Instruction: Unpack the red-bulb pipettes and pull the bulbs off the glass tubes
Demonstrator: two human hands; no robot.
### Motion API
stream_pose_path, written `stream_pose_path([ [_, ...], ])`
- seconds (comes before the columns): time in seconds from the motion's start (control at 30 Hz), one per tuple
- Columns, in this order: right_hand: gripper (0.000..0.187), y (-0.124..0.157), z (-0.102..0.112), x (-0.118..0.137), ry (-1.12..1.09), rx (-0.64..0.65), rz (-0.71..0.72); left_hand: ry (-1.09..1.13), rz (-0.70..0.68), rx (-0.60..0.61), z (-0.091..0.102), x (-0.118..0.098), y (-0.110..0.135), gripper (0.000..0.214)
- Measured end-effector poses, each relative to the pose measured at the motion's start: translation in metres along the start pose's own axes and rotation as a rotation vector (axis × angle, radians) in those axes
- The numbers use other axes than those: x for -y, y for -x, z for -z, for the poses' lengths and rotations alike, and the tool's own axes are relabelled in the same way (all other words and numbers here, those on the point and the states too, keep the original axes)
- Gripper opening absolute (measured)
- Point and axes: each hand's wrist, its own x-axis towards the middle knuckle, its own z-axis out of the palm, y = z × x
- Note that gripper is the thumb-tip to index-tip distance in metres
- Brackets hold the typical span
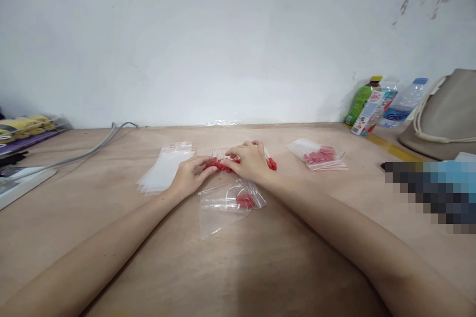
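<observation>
A row of small pieces with red ends (228, 169) and thin whitish stems lies on the table, partly hidden by my hands. My left hand (191, 174) is curled at the row's left end, with thumb and fingertips closed on red ends. From the right, my right hand (251, 159) reaches over the row, its thumb and bent fingers pinching red ends near the middle. A couple more red ends (272, 164) show beyond its wrist. Just below the hands lies a clear zip bag (219, 210) with a few red pieces (245, 201) in or under it.
A fanned stack of flat clear bags (159, 171) lies left, and filled bags with red pieces (320, 156) lie right. Bottles (362, 101), a carton (372, 111) and a beige bag (446, 114) stand back right. A grey cable (92, 151) crosses the left side.
</observation>
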Motion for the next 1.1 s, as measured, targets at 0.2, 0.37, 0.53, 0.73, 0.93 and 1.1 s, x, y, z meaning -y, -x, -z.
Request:
stream_pose_path([
  [0.2, 0.021, 0.025, 0.019, -0.009, -0.072, -0.088, -0.038, -0.097, -0.1, -0.041, 0.003, -0.004, 0.0, 0.03],
  [0.37, 0.012, 0.068, 0.035, -0.024, -0.169, -0.112, 0.016, -0.105, -0.241, -0.119, 0.002, -0.019, 0.007, 0.022],
  [0.53, 0.011, 0.089, 0.041, -0.028, -0.348, 0.12, 0.109, 0.06, -0.297, 0.062, -0.007, -0.055, 0.026, 0.019],
  [0.73, 0.017, 0.086, 0.038, -0.025, -0.433, 0.307, 0.149, 0.089, -0.174, 0.365, -0.009, -0.079, 0.038, 0.038],
  [0.93, 0.03, 0.084, 0.04, -0.023, -0.445, 0.401, 0.144, 0.117, -0.197, 0.427, -0.012, -0.073, 0.035, 0.04],
  [1.1, 0.021, 0.089, 0.038, -0.015, -0.606, 0.419, 0.111, 0.124, -0.215, 0.48, -0.012, -0.07, 0.032, 0.044],
])
